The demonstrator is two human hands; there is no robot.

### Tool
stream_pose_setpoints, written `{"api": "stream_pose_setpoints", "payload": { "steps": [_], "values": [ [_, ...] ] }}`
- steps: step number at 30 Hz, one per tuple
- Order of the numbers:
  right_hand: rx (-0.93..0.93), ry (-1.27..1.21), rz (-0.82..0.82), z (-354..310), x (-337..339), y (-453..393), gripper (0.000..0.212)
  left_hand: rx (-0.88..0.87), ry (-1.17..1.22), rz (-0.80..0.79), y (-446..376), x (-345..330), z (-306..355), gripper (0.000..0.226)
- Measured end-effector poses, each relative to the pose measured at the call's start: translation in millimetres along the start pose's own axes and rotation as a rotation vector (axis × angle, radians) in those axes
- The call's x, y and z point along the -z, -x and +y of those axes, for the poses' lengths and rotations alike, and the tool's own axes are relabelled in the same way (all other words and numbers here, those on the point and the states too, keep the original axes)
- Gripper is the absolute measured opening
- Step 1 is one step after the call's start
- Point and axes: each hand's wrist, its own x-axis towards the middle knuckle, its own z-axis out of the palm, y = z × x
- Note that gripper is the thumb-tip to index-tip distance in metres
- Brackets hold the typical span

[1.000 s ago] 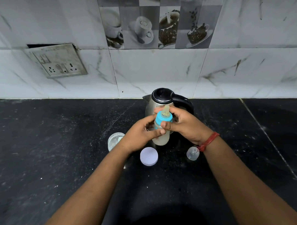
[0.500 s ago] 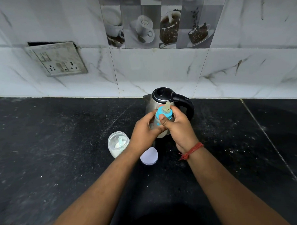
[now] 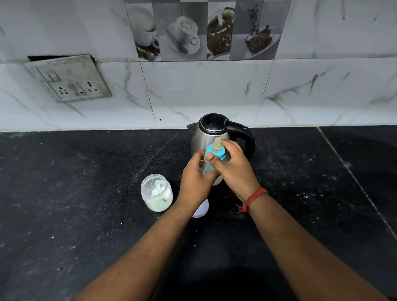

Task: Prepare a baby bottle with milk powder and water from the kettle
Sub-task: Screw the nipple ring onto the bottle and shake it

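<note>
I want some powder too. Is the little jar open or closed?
Open. The jar has no lid on; a scoop shows inside its mouth. A white lid lies beside it on the counter.

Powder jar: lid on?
No, the powder jar stands open with a scoop inside; its white lid lies on the counter beside it.

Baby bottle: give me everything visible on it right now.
The baby bottle is clear, with a blue screw collar and a pale, yellowish teat on top. It is held roughly upright above the black counter, in front of the steel kettle. The left hand wraps its body; the right hand grips the collar. Pale milky contents show at the bottom edge; the hands hide most of the body.
</note>
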Motion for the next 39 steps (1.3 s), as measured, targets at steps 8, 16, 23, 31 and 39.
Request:
{"api": "stream_pose_setpoints", "payload": {
  "steps": [8,16,23,31,39],
  "values": [
    [-0.107,0.352,0.066,58,64,2,0.028,0.132,-0.084,-0.094,12,11,-28,0.058],
    [-0.289,0.853,-0.194,113,92,27,0.054,0.19,-0.094,-0.147,22,8,-44,0.061],
    [-0.231,0.922,-0.209,125,92,40,0.049,0.226,-0.089,-0.151,25,9,-49,0.062],
    [-0.045,0.257,0.008,51,71,19,0.05,0.228,-0.054,-0.155,24,10,-49,0.062],
    [0.237,0.463,-0.191,2,45,9,0.05,0.151,-0.037,-0.176,22,8,-37,0.05]
  ]
}}
